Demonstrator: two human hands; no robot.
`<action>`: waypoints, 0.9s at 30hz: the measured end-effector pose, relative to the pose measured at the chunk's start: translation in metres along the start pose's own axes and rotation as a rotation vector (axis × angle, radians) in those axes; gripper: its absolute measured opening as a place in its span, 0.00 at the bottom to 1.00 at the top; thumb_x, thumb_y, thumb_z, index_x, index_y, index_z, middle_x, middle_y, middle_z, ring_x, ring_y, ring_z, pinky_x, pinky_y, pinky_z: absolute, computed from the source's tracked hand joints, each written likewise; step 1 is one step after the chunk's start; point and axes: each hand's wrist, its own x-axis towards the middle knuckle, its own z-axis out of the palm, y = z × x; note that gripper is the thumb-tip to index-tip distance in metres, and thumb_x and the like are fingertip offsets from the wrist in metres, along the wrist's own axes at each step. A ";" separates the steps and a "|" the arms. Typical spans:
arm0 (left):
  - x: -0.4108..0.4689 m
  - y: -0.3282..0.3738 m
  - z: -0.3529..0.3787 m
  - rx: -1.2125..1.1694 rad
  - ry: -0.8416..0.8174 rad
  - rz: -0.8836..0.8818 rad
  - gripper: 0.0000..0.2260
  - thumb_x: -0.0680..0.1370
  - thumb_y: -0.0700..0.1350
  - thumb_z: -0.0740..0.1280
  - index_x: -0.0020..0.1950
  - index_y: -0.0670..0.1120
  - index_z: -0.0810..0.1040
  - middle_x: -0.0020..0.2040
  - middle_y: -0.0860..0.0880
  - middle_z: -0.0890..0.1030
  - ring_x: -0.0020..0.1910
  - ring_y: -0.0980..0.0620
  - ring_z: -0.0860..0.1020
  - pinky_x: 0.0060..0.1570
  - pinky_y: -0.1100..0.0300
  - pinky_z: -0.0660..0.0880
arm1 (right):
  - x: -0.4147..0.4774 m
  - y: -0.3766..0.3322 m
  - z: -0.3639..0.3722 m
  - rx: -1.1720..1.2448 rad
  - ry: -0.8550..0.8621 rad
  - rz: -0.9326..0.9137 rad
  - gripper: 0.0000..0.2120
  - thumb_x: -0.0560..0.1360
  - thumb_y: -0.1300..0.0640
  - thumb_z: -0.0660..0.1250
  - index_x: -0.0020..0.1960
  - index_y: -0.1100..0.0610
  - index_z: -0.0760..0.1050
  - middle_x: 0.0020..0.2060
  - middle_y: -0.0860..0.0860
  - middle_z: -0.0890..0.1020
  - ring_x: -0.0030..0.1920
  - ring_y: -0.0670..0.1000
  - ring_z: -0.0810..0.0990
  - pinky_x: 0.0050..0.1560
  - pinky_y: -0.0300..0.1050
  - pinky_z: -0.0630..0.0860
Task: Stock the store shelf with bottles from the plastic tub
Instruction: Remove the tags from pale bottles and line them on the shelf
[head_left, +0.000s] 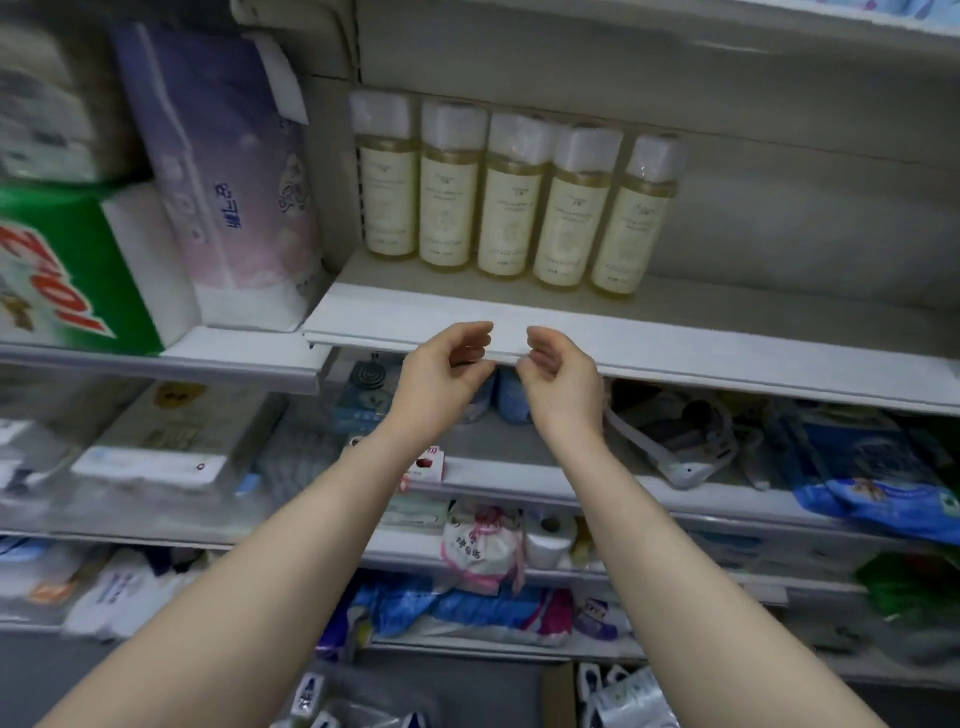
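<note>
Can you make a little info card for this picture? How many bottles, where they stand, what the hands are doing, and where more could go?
bottles: five, upright in one row, white caps, pale yellow inside
where: left part of the shelf, towards the back
left hand: fingers loosely curled, holds nothing, in front of the shelf's front edge
right hand: the same, close beside the left hand
room for more: bare shelf to the right of the row
neighbour: purple pack to the left of the bottles
</note>
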 end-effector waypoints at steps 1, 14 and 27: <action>-0.010 -0.005 -0.008 0.005 0.004 -0.009 0.18 0.76 0.34 0.69 0.66 0.44 0.77 0.58 0.49 0.82 0.56 0.55 0.80 0.56 0.71 0.75 | -0.012 0.001 0.007 -0.004 -0.012 -0.012 0.17 0.77 0.66 0.67 0.64 0.56 0.78 0.58 0.50 0.83 0.55 0.45 0.81 0.58 0.35 0.75; -0.138 -0.134 -0.068 0.004 0.032 -0.325 0.16 0.76 0.35 0.70 0.63 0.44 0.79 0.53 0.49 0.82 0.52 0.58 0.81 0.53 0.69 0.76 | -0.136 0.094 0.110 -0.156 -0.315 0.142 0.17 0.75 0.64 0.70 0.63 0.55 0.79 0.57 0.48 0.84 0.55 0.47 0.82 0.59 0.41 0.77; -0.251 -0.266 -0.060 0.029 0.166 -0.688 0.16 0.75 0.32 0.70 0.62 0.43 0.79 0.49 0.52 0.81 0.44 0.72 0.78 0.48 0.76 0.73 | -0.217 0.230 0.186 -0.266 -0.645 0.318 0.17 0.74 0.65 0.71 0.62 0.57 0.79 0.55 0.50 0.84 0.54 0.50 0.82 0.58 0.49 0.79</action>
